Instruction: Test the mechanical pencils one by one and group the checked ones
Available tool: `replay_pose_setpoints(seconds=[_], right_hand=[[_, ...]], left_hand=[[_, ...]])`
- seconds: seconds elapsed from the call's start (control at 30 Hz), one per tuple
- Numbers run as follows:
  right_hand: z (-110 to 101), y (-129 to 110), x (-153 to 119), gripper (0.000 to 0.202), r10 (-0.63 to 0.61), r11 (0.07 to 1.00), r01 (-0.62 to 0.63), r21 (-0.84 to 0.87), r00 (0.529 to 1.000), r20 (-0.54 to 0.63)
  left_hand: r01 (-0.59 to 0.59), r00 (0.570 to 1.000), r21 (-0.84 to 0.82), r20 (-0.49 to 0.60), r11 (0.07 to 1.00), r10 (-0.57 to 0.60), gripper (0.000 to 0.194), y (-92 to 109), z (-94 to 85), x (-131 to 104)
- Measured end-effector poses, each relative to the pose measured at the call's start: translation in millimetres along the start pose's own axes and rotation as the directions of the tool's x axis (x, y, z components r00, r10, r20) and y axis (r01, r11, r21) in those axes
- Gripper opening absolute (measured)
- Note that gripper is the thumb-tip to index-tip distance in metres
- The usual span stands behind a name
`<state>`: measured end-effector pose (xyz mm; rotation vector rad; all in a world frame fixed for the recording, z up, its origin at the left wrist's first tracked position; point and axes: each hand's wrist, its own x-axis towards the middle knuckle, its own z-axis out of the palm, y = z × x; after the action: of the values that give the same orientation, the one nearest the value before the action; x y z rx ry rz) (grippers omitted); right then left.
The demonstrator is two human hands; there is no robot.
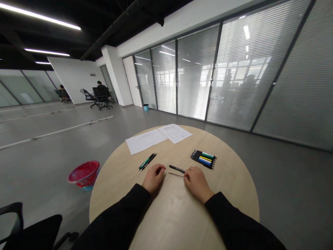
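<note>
My right hand [197, 181] pinches one end of a thin dark pen refill [176, 174], which points left just above the tabletop. A black pen barrel [177, 169] lies behind the refill, its right end close to my right fingers. My left hand [154, 177] is closed, thumb and fingertips together; whatever may be between them is too small to make out. To its upper left lie a green pen [146, 161] and a black pen [148, 162], side by side. Several pens with green, yellow, white and blue barrels form a row [203, 159] beyond my right hand.
Two printed sheets [145, 140] lie at the far side of the round wooden table [179, 222]. A red-rimmed basket [84, 173] stands on the floor at left, with a black chair [33, 231] nearer. People sit in the background by office chairs [102, 95].
</note>
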<state>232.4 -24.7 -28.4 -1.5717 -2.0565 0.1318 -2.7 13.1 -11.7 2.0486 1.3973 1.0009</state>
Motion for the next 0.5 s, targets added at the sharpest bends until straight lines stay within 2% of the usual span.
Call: replay_pose_setpoints(seconds=[0.27,0.5], right_hand=[[3.1,-0.6,-0.8,0.008,0.030,0.998,-0.028,-0.055,0.999,0.027],[0.3,-3.4,-0.6,0.007,0.039,0.998,-0.038,-0.041,0.999,0.037]], left_hand=[[-0.040,0.999,0.059,0.018,0.997,0.039,0.025,1.6,2.6,-3.8],[-0.092,0.995,-0.002,0.048,0.996,0.092,0.030,1.5,3.4,-3.4]])
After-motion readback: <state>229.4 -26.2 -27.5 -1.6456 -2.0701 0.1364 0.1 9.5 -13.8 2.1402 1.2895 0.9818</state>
